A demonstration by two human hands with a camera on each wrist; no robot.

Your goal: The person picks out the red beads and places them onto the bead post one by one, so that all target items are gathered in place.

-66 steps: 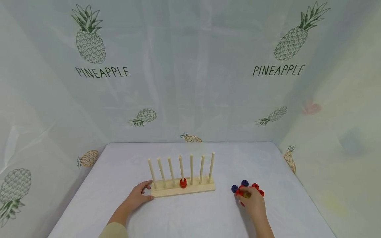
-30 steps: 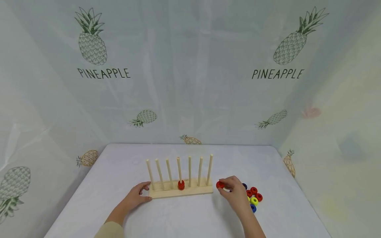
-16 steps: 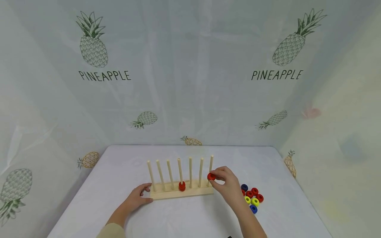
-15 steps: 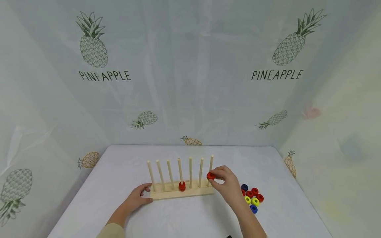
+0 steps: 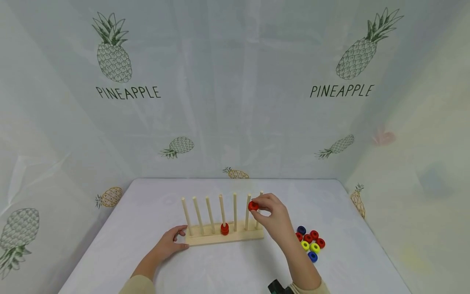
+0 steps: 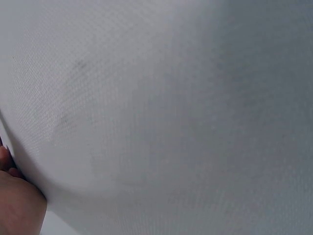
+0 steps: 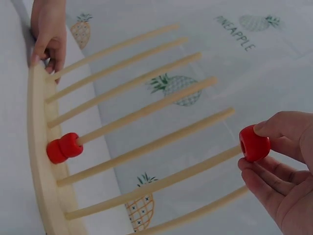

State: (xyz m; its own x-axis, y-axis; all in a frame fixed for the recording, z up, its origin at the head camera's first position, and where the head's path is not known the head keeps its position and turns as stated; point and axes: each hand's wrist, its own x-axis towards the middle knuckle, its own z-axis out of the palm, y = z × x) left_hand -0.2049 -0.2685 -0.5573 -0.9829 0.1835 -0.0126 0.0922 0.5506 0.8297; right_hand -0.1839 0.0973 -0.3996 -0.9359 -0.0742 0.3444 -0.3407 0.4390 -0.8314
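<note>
Between thumb and fingers, my right hand [image 5: 273, 214] pinches a red ring bead [image 5: 253, 206] in front of the pegs at the right end of a wooden peg stand [image 5: 235, 236]. In the right wrist view that bead [image 7: 255, 143] is beside a peg's tip; I cannot tell whether it is on it. Two red beads [image 7: 65, 148] sit stacked at the foot of the middle peg. My left hand [image 5: 169, 243] grips the stand's left end, thumb at the front and fingers behind. Only a bit of the left hand [image 6: 19, 205] shows in the left wrist view.
Right of the stand, several loose beads lie grouped on the white table [image 5: 220, 273]: red [image 5: 314, 234], yellow [image 5: 314, 248], blue [image 5: 312, 256] and dark blue [image 5: 301, 230]. A pineapple-print sheet [image 5: 235, 102] hangs behind. A black device [image 5: 276, 287] is at the right wrist.
My right hand took a red bead from the loose group, carried it left to the stand and raised it along the right-hand pegs. The left hand stays on the stand's end.
</note>
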